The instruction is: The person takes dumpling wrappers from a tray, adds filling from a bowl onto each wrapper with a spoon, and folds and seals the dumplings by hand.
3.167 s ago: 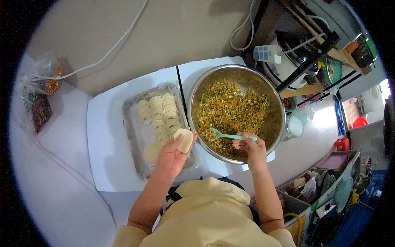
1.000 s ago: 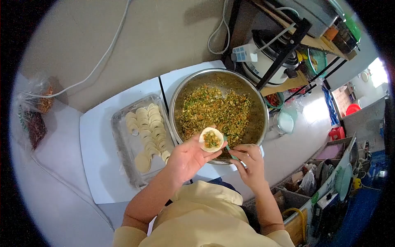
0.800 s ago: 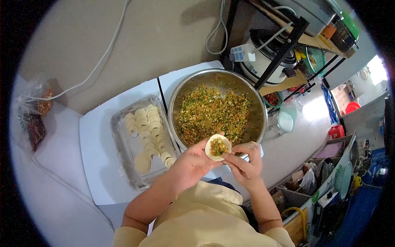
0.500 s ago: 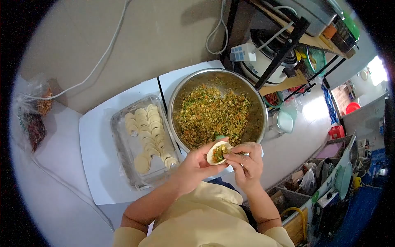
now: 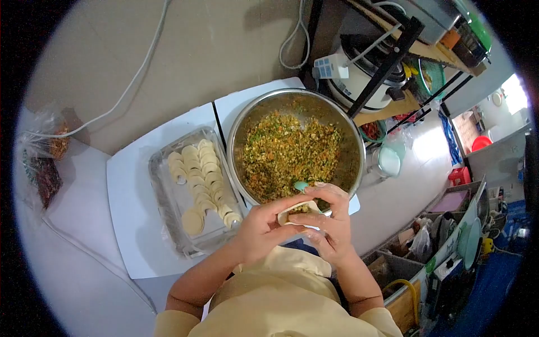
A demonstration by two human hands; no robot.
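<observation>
Two bare hands pinch a partly folded dough wrapper over filling, near the front rim of a large metal bowl.

The wrapper (image 5: 284, 218) is raised between the hands, its long axis running roughly left to right, with the filling (image 5: 303, 208) showing through the gap that faces up. The left hand (image 5: 263, 227) grips its left end, fingers along the far side. The right hand (image 5: 332, 224) is curled in, thumb and fingers clamped on the right side. A rounded green utensil end (image 5: 301, 185) shows just beyond the fingers, over the mix in the metal bowl (image 5: 352, 143); the rest is hidden. To the left, on the white table (image 5: 132, 224), a tray (image 5: 182, 205) holds overlapping rows of dough rounds (image 5: 192, 222).
</observation>
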